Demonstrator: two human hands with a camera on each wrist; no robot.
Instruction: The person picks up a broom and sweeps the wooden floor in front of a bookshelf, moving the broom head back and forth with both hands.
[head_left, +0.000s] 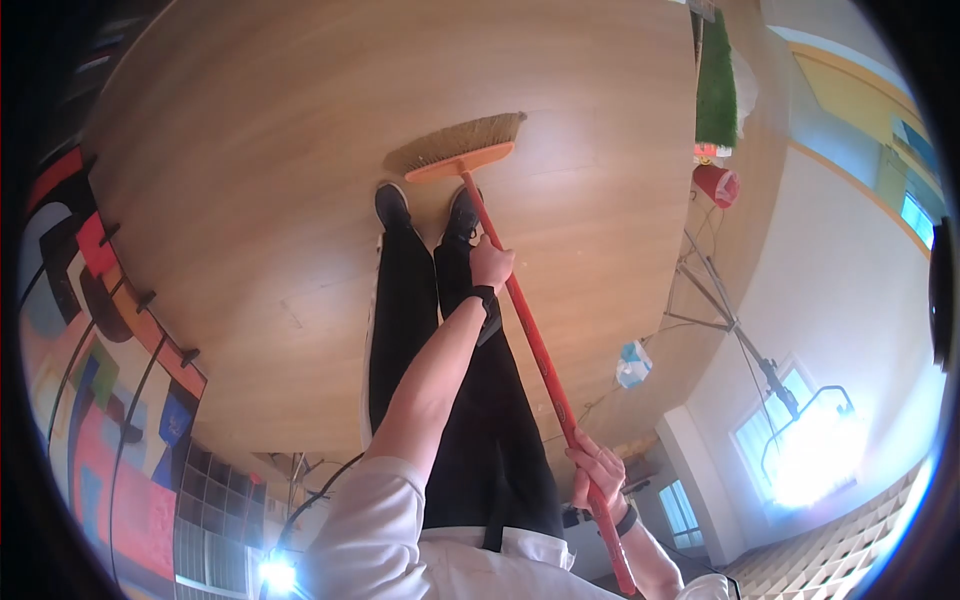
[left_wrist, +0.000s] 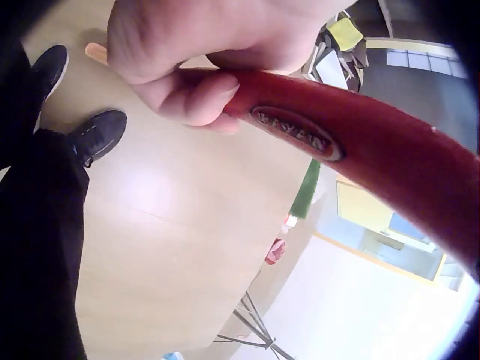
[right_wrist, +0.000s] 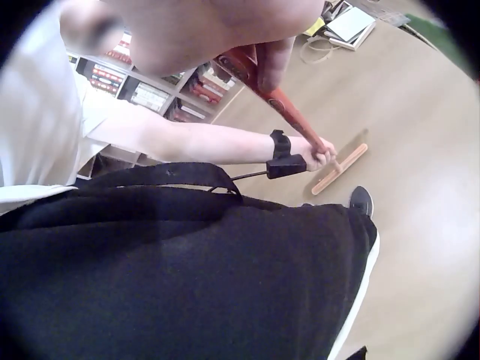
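Note:
A broom with an orange head (head_left: pixel 462 162) and straw-coloured bristles rests on the floor just ahead of the feet. Its red handle (head_left: pixel 540 350) slants down to the lower right in the head view. My left hand (head_left: pixel 491 264) grips the handle low, near the broom head; in the left wrist view the fingers of the left hand (left_wrist: pixel 195 60) curl round it beside an oval label (left_wrist: pixel 296 133). Higher up, near the handle's end, my right hand (head_left: pixel 597 470) holds it, also seen as the right hand (right_wrist: pixel 217 34) in the right wrist view.
Wooden floor (head_left: pixel 270 200) surrounds the feet. Colourful panels (head_left: pixel 110 340) stand at the left. On the right are a red bin (head_left: pixel 717 185), green turf (head_left: pixel 715 85), a light stand (head_left: pixel 715 300) with a bright lamp, and a blue-white item (head_left: pixel 633 364). Shelves (right_wrist: pixel 142 94) show behind.

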